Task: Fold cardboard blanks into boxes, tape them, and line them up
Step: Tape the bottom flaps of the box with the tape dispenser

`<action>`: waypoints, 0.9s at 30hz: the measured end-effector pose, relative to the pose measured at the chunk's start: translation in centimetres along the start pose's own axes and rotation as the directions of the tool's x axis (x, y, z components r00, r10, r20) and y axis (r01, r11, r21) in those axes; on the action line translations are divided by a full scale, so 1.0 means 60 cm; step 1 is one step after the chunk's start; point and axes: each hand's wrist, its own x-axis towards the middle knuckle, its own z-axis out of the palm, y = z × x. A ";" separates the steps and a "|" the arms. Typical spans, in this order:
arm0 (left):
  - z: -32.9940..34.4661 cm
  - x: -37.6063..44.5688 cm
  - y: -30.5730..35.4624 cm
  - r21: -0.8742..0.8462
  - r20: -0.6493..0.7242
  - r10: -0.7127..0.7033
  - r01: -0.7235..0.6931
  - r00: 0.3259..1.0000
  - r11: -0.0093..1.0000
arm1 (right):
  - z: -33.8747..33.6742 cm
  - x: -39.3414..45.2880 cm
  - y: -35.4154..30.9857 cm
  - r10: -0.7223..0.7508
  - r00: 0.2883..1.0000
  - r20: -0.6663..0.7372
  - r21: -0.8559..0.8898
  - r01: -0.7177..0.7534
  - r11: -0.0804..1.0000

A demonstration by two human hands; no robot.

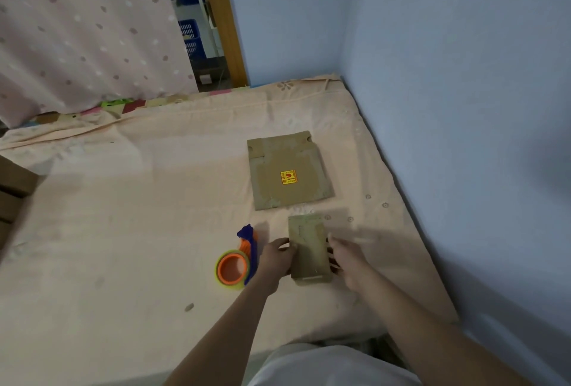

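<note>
Both hands, left [276,257] and right [345,257], pinch the small brown cardboard box [309,249] by its long sides; looks light, stiff, crushable.

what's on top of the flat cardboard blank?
On the flat cardboard blank only a small yellow and red sticker shows, near its middle. Nothing else rests on it. Whatever lies beneath it is covered; around it only the bedsheet is visible.

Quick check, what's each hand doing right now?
Left hand: grips the left edge of the small folded brown cardboard box.
Right hand: holds its right side.
</note>
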 end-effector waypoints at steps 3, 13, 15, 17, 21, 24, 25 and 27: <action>-0.014 -0.002 0.011 -0.116 0.079 -0.094 0.103 0.992 0.988 | -0.012 0.006 -0.012 0.104 0.992 0.065 0.019 -0.106 0.994; -0.018 0.009 0.009 0.145 0.052 -0.008 0.000 0.999 0.989 | 0.015 0.007 0.005 -0.166 0.986 0.017 -0.496 0.152 0.855; -0.034 0.005 0.003 0.365 -0.080 0.153 -0.114 0.985 0.924 | 0.019 0.001 0.006 -0.171 0.985 -0.003 -0.511 0.146 0.847; -0.061 -0.003 -0.005 0.552 -0.241 0.274 -0.101 0.931 0.828 | 0.024 -0.007 0.008 -0.172 0.985 -0.016 -0.482 0.143 0.864; -0.113 0.001 -0.027 0.615 -0.373 0.165 0.110 0.913 0.781 | 0.036 -0.011 0.011 -0.186 0.982 -0.041 -0.408 0.154 0.900; -0.130 0.018 -0.044 0.627 -0.360 0.075 0.181 0.930 0.757 | 0.044 -0.012 0.012 -0.183 0.981 -0.057 -0.382 0.147 0.912; -0.130 0.024 -0.047 0.640 -0.335 0.061 0.180 0.940 0.747 | 0.046 -0.014 0.012 -0.180 0.982 -0.062 -0.377 0.144 0.915; -0.130 0.030 -0.054 0.675 -0.288 0.055 0.162 0.956 0.720 | 0.049 -0.020 0.007 -0.184 0.980 -0.072 -0.387 0.142 0.911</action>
